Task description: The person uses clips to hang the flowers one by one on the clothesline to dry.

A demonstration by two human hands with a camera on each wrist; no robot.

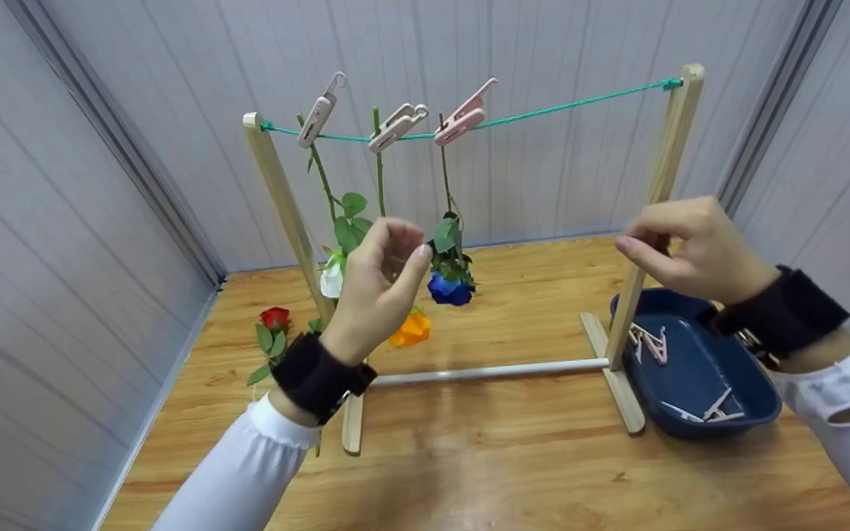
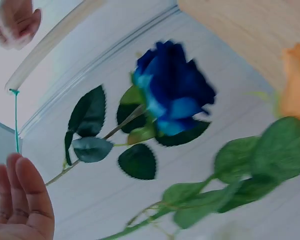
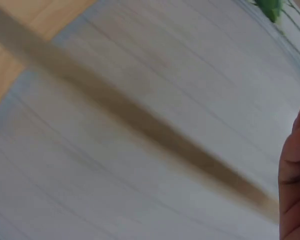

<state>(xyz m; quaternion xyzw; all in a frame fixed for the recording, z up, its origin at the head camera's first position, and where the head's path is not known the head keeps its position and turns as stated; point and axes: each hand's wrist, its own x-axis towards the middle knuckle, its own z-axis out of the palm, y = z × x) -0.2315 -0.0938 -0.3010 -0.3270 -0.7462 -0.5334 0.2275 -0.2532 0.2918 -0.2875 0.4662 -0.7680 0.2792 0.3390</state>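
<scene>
Three roses hang head-down from a green cord [image 1: 565, 108]: a white rose [image 1: 331, 282], an orange rose [image 1: 411, 329] and a blue rose [image 1: 451, 287]. A greyish clothespin [image 1: 316, 122], a beige clothespin [image 1: 398, 129] and a pink clothespin [image 1: 462, 125] fasten their stems. My left hand [image 1: 377, 287], fingers loosely bent and holding nothing, is just left of the blue rose and partly hides the white and orange ones. Beside the right wooden post [image 1: 672, 140], my right hand [image 1: 705, 247] hovers with loosely curled fingers; nothing shows in it.
A red rose [image 1: 274, 318] lies on the wooden table [image 1: 499, 457] at the left, partly hidden by my left wrist. Right of the stand, a dark blue basin [image 1: 679, 369] holds several clothespins. A white bar [image 1: 484, 372] joins the two posts low down.
</scene>
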